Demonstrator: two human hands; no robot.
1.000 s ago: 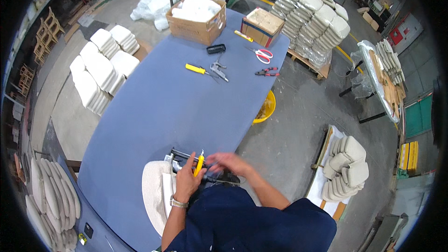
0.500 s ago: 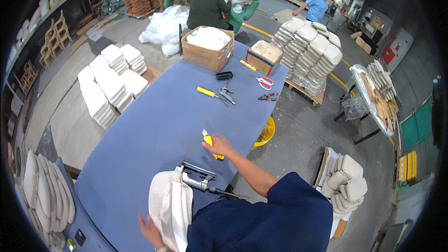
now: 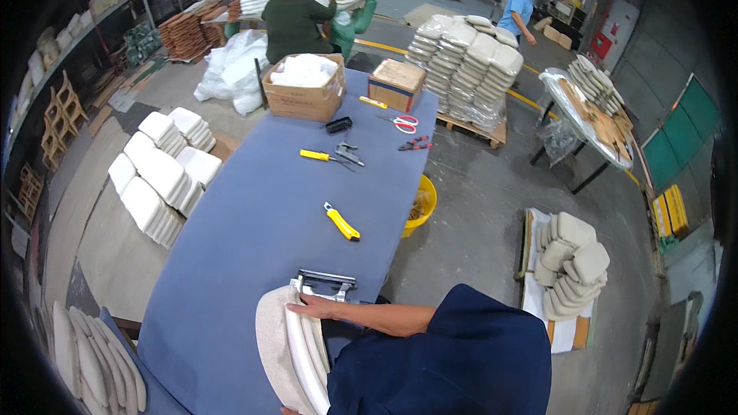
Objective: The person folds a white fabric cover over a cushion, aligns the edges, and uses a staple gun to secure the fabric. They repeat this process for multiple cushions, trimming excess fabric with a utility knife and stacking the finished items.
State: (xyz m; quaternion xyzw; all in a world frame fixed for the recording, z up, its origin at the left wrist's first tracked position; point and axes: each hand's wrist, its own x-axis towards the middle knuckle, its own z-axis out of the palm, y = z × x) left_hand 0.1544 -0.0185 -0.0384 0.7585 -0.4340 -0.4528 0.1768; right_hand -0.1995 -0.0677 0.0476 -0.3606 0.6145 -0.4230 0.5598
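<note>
Beige-and-white seat cushions [image 3: 280,342] stand together at the near edge of the blue table, against my body. My right hand [image 3: 315,307] reaches across to their far end, its fingers pressed over the edge. Only a sliver of my left hand [image 3: 289,411] shows at the lower rim, beside the cushions' near end; its fingers are mostly hidden. Just beyond the right hand lies a silver-and-black staple gun [image 3: 327,283], partly covered by hand and cushions. Farther off, a yellow utility knife [image 3: 342,223] rests on the table [image 3: 231,246], touched by neither hand.
Toward the back lie a yellow-handled screwdriver [image 3: 315,155], an air blow gun [image 3: 350,154], scissors [image 3: 403,124] and pliers [image 3: 416,144]. Two cardboard boxes [image 3: 307,100] stand at the far end. A yellow bucket [image 3: 421,207] is right of the table. Cushion stacks [image 3: 157,177] flank it; two people work beyond.
My right hand has let go of the utility knife, leaving it on the table, and moved back onto the cushions. My left hand has dropped almost out of view. The view has shifted.
</note>
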